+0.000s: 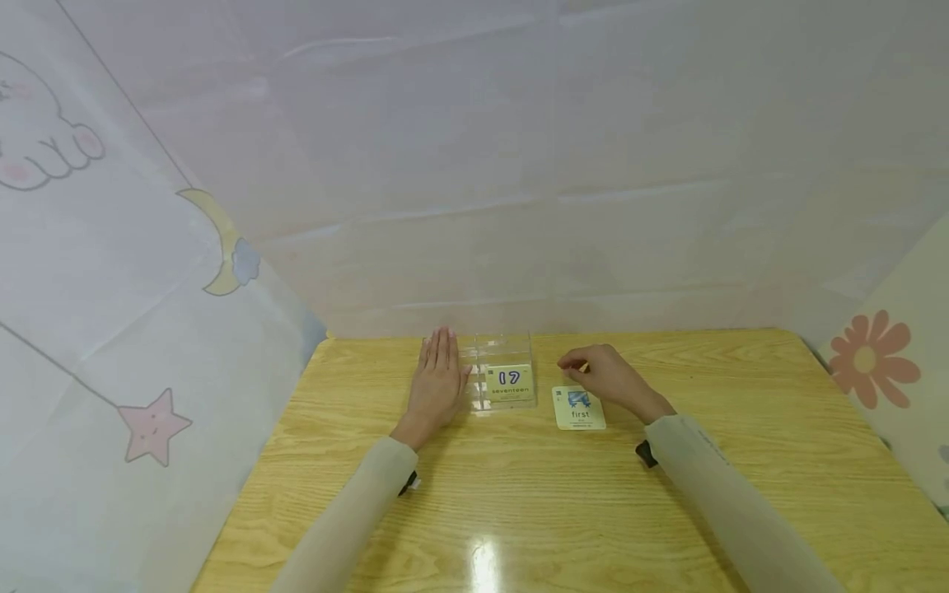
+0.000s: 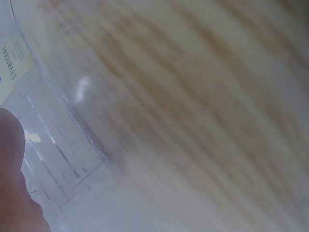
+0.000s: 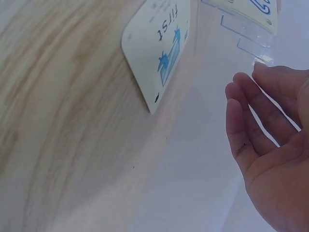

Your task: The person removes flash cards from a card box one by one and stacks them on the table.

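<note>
A clear plastic box (image 1: 480, 399) with compartments lies near the back edge of the table, and its right part holds a card (image 1: 510, 384) printed "17 seventeen". My left hand (image 1: 437, 385) lies over the box's left part, fingers straight and together, thumb pointing toward the card. In the left wrist view the thumb (image 2: 12, 145) overlaps the clear plastic (image 2: 72, 145). To the right of the box, a card (image 1: 580, 418) reading "first" with a blue picture lies face up. Just above it is my right hand (image 1: 608, 379), fingers loosely bent and holding nothing; the right wrist view shows the fingers apart from the card (image 3: 157, 53).
The wood-grain table (image 1: 519, 502) ends at a pale sheet wall (image 1: 474, 206) close behind the box. Similar printed sheets stand at the left and right sides. Dark wrist devices (image 1: 647, 454) show at the sleeves.
</note>
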Motion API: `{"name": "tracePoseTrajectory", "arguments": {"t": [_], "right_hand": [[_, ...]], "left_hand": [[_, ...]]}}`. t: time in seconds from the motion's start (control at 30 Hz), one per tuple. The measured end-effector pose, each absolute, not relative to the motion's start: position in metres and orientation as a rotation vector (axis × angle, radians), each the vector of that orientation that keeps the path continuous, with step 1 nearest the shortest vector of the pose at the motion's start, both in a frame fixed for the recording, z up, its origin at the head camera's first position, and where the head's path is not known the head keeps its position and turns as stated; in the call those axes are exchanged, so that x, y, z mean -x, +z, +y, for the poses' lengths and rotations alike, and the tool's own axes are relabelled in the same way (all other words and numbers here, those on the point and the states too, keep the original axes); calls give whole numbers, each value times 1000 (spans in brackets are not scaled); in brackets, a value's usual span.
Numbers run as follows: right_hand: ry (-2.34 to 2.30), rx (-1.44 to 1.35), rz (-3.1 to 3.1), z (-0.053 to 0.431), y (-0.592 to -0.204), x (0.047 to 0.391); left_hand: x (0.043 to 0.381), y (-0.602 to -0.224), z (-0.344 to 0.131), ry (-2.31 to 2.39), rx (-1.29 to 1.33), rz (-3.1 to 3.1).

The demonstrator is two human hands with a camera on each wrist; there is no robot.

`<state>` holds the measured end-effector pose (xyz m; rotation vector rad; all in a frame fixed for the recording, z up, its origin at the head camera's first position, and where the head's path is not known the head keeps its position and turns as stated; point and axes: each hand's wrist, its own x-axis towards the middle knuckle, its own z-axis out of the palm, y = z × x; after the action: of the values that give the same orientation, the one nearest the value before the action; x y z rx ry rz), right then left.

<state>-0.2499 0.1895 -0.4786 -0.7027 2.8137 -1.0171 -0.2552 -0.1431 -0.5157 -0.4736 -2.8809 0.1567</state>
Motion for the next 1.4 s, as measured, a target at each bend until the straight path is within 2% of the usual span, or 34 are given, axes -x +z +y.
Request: {"name": "tracePoseTrajectory", "arguments": {"t": [1.4], "right_hand": [[-969, 817, 2882, 161, -463, 234]], "left_hand": [[258, -518, -145, 132, 480, -2868]]}}
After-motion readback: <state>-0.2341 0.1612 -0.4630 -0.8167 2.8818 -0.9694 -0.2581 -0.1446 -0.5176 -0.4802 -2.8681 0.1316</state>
